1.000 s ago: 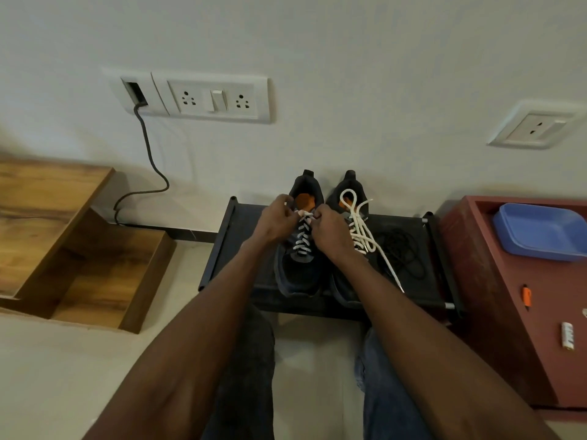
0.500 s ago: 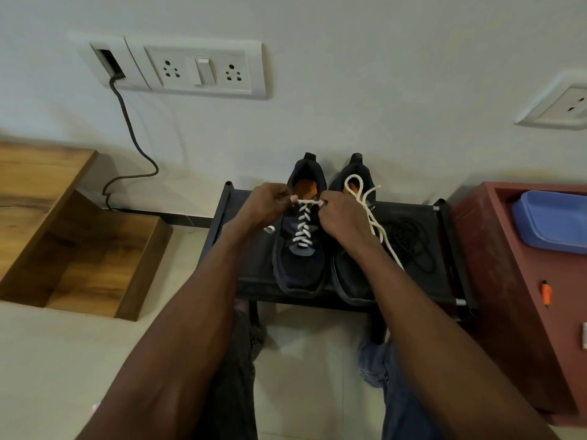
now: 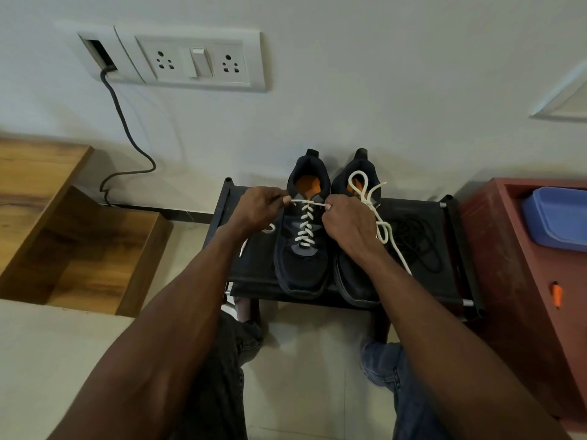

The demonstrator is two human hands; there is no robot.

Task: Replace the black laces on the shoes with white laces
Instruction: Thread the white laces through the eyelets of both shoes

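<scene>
Shoes on rack (image 3: 451, 236): your left hand (image 3: 259, 206) and right hand (image 3: 347, 222) each pinch an end of the white lace (image 3: 305, 222) across the left shoe (image 3: 303, 249).

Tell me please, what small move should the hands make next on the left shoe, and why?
Probably cross the two ends and tie the first knot. The white lace already runs through the left shoe up to the top, and the left hand and right hand each pinch an end, pulled taut sideways. The right shoe already carries a tied bow.
</scene>
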